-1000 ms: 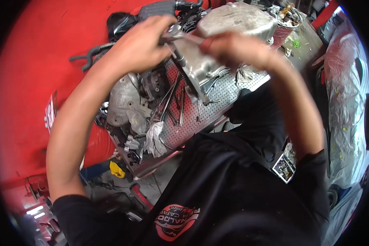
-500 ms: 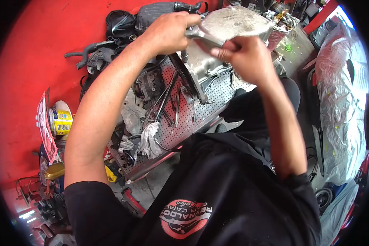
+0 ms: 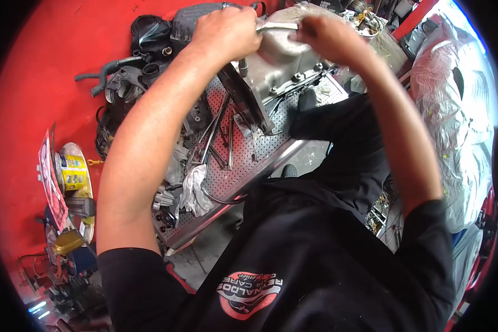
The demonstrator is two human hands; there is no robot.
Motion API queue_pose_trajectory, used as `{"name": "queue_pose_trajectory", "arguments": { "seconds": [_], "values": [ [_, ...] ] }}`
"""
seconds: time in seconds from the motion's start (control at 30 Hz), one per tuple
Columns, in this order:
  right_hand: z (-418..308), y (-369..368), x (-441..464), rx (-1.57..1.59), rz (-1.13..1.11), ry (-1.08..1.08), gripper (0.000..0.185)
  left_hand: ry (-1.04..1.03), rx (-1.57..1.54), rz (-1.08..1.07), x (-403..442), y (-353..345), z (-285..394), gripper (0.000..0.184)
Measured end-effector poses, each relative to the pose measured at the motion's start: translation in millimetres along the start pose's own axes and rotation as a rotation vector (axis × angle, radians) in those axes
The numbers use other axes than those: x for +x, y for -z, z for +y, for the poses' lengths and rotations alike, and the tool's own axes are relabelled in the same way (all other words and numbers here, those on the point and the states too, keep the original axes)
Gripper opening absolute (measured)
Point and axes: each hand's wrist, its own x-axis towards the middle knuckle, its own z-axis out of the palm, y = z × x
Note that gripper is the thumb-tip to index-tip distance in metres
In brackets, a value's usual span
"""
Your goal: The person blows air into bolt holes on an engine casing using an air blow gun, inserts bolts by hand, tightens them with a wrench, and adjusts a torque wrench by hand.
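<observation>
My left hand (image 3: 229,33) is closed around one end of a silver ratchet wrench (image 3: 279,26), over the near left corner of a large silver metal engine part (image 3: 299,63) with bolts along its lower edge. The fingers of my right hand (image 3: 326,37) wrap round the other end of the wrench, slightly blurred. The wrench lies nearly level between my hands. My left hand hides whatever its end sits on. Below my left hand, a dark toothed flywheel-like edge (image 3: 248,102) stands upright against the engine part.
The engine part rests on a perforated metal table (image 3: 240,174). Long bolts (image 3: 229,141), a white rag (image 3: 195,191) and dark engine parts (image 3: 130,83) lie to the left. Black hoses (image 3: 102,77) stick out near the red wall. Clear plastic sheeting (image 3: 445,127) covers something at right.
Both hands have moved up in the view, the right one farther, swinging the wrench from a downward slant to nearly level. The knee has shifted, and the whole view has moved slightly.
</observation>
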Motion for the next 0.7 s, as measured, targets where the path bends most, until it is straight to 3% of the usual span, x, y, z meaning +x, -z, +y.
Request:
{"name": "queue_pose_trajectory", "arguments": {
  "seconds": [0.03,0.07,0.13,0.2,0.27,0.3,0.33,0.37,0.4,0.47,0.53,0.63,0.7],
  "values": [
    [11,8,13,-0.128,0.195,0.282,0.042,0.142,0.022,-0.042,-2,6,10,0.033],
    [41,-2,50,0.063,0.142,0.417,0.045,0.282,0.039,-0.084,-3,11,20,0.037],
    [31,14,52,0.091,-0.061,0.272,0.037,0.345,0.074,-0.103,0,17,25,0.036],
    [29,18,49,0.309,-0.386,0.159,0.054,0.298,-0.028,-0.077,-5,15,13,0.031],
    [20,17,24,0.601,-0.338,0.157,0.057,0.256,-0.060,-0.048,-8,10,2,0.028],
    [22,18,25,0.467,-0.410,0.043,0.050,0.182,-0.072,-0.024,-7,7,-2,0.026],
    [29,13,23,0.559,-0.414,0.043,0.043,0.157,-0.065,-0.003,-7,4,-3,0.024],
    [17,23,16,0.580,-0.401,-0.055,0.051,0.155,-0.069,0.025,-3,2,-4,0.024],
    [12,27,13,0.475,-0.331,-0.055,0.048,0.149,-0.080,0.043,-1,-4,-3,0.024],
    [23,13,10,0.672,-0.194,0.016,0.044,0.160,-0.131,0.062,0,-17,-6,0.025],
    [17,16,13,0.853,-0.304,-0.132,0.042,0.181,-0.162,0.084,-4,-12,-8,0.028],
    [12,14,21,0.648,-0.240,-0.084,0.030,0.214,-0.174,0.001,0,-5,-15,0.029],
    [1,17,19,0.689,-0.171,-0.146,0.036,0.150,-0.185,0.050,5,-10,-22,0.028]
  ]
}}
